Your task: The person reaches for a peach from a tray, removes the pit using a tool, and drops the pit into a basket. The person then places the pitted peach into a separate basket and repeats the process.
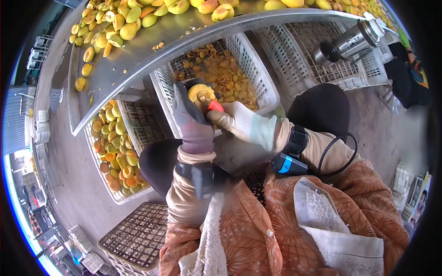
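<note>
My left hand [189, 118], in a dark grey and purplish glove, is closed around a yellow peach half [199, 92] with its cut side up. My right hand [239, 122], in a whitish glove, grips a small tool with a red handle [215, 106]. The tool's metal end meets the middle of the fruit, and its exact shape is partly hidden. Both hands are above a white plastic crate [271, 94] holding many small orange-brown pieces [232, 76] that look like peach pits.
A metal table [152, 43] heaped with peach halves [129, 30] spans the top. Left stands a crate of peach halves [117, 152]; below it, a brown-topped crate [136, 234]. A steel thermos [354, 41] lies on crates at right, near another person's dark clothing [405, 76].
</note>
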Available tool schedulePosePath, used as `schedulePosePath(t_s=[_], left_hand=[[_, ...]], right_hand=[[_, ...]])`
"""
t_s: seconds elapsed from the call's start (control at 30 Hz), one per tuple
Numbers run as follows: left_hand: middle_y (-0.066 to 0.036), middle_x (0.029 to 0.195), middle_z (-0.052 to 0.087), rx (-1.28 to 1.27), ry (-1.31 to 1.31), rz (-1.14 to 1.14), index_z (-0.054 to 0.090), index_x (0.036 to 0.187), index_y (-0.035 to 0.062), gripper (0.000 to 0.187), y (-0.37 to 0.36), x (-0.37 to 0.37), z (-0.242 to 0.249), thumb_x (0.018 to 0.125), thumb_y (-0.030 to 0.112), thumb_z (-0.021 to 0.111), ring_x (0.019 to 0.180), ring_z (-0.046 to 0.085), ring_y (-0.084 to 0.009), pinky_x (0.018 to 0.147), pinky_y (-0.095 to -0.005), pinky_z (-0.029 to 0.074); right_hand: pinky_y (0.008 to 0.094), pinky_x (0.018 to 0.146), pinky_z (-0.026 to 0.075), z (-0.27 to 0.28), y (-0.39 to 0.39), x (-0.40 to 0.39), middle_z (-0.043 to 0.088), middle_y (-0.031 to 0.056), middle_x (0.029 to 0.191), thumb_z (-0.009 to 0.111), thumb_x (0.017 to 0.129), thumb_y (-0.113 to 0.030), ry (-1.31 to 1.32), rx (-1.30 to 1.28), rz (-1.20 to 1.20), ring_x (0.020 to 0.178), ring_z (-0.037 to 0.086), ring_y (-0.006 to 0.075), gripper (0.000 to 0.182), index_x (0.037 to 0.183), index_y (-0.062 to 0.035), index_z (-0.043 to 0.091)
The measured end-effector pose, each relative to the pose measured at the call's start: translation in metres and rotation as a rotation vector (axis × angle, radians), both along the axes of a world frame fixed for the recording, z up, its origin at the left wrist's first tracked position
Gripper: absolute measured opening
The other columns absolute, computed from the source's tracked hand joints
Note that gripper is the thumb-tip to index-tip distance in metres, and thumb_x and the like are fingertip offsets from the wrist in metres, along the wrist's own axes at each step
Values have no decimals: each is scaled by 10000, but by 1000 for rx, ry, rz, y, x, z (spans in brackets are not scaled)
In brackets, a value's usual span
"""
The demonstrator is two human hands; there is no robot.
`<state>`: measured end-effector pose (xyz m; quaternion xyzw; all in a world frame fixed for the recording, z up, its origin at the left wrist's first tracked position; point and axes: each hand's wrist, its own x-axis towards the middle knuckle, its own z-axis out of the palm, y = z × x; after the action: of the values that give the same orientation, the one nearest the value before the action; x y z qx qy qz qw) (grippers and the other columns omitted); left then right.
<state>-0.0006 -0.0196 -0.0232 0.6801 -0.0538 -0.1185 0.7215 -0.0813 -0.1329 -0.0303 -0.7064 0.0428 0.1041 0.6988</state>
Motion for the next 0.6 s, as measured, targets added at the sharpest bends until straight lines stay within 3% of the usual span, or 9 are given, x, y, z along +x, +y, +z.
schedulePosePath(t_s=[0.17, 0.23, 0.3, 0.33, 0.43, 0.47, 0.5, 0.57, 0.6], left_hand=[[-80, 894, 646, 63, -222, -15, 615, 1060, 22, 287, -6, -4, -5, 960, 237, 453, 789, 614, -174, 741, -279, 492], [-87, 894, 645, 64, -221, 62, 610, 1068, 14, 276, -7, -6, -7, 952, 218, 464, 787, 612, -177, 740, -283, 493], [-112, 896, 645, 267, -423, 116, 610, 1028, -14, 343, -4, -8, -12, 980, 275, 432, 773, 613, -188, 722, -273, 492], [-151, 886, 648, -2, -32, 130, 614, 945, -30, 483, -7, -5, 5, 994, 387, 376, 740, 624, -222, 684, -282, 502], [-164, 865, 651, -274, 91, -38, 616, 885, -26, 606, 1, 9, 0, 977, 500, 329, 700, 628, -236, 638, -301, 510], [-166, 716, 620, -236, -5, 0, 582, 749, -30, 697, -4, 8, 8, 979, 539, 252, 603, 590, -226, 610, -299, 489], [-166, 716, 620, -232, 0, 5, 582, 749, -30, 697, -2, 11, 5, 979, 539, 252, 603, 590, -226, 610, -299, 489], [-186, 695, 605, -528, 64, -421, 576, 713, -16, 688, 0, 23, -3, 975, 534, 255, 591, 587, -260, 568, -309, 487], [-202, 686, 596, -774, 327, -549, 566, 695, 3, 664, 0, 27, -10, 972, 527, 265, 575, 579, -283, 541, -339, 488]], right_hand=[[296, 606, 425, 3, 1, -2, 601, 54, 775, 416, 920, -603, 46, 24, 6, 707, 513, 112, 659, 999, 22, 613], [344, 778, 475, -2, 2, -3, 651, 104, 805, 451, 903, -602, 83, 59, 23, 828, 618, 211, 684, 1020, 48, 631], [334, 724, 482, 0, 1, -3, 641, 102, 774, 437, 900, -618, 100, 47, 48, 767, 614, 199, 695, 1013, 40, 633], [323, 669, 489, 2, 0, -2, 631, 100, 743, 423, 898, -633, 117, 37, 79, 707, 610, 187, 706, 1006, 32, 635], [275, 509, 444, 30, -8, 4, 573, 66, 651, 405, 901, -641, 367, 32, 172, 544, 541, 127, 680, 893, 2, 628], [228, 390, 325, 27, -8, 3, 470, 15, 563, 415, 895, -646, 346, 232, 187, 418, 397, 66, 630, 743, -52, 560], [228, 390, 325, 27, -8, 1, 470, 15, 563, 415, 895, -646, 351, 235, 192, 418, 397, 66, 630, 743, -52, 560], [225, 370, 272, 32, -11, -2, 396, -21, 519, 430, 902, -625, 461, 508, 300, 395, 333, 58, 590, 652, -94, 484], [230, 355, 240, 29, -3, -3, 373, -30, 498, 456, 911, -591, 566, 659, 232, 375, 294, 58, 564, 616, -110, 465]])
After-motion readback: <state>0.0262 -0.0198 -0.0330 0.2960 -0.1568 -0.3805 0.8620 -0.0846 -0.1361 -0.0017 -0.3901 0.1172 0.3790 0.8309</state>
